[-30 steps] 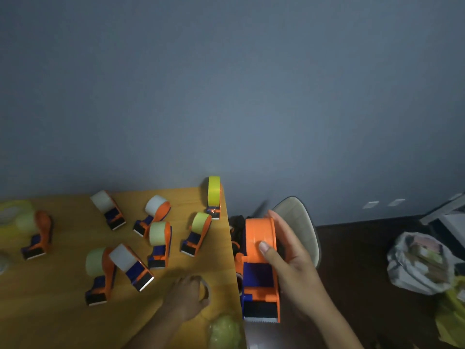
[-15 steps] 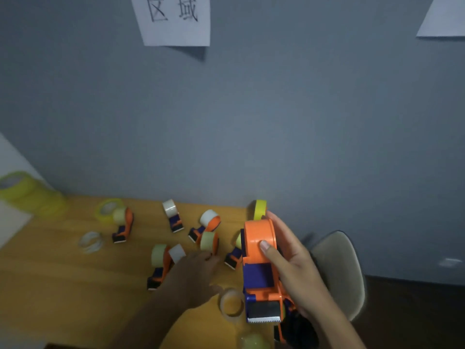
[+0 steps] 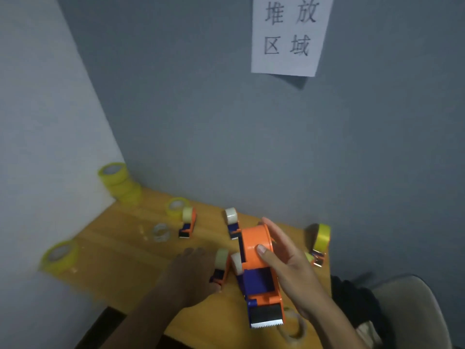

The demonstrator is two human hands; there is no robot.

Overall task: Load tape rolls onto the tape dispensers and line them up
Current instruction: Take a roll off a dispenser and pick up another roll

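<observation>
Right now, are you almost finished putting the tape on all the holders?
Not quite. Several small dispensers, like the one at the back, already carry rolls, but they stand scattered, not lined up. The right hand grips a big orange dispenser; whether it holds a roll is unclear. The left hand is down among the dispensers. Loose yellow rolls wait by the wall.

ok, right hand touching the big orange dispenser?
Touching. Head view shows the right hand gripping the orange tape dispenser, thumb pressed on its round orange housing.
</observation>
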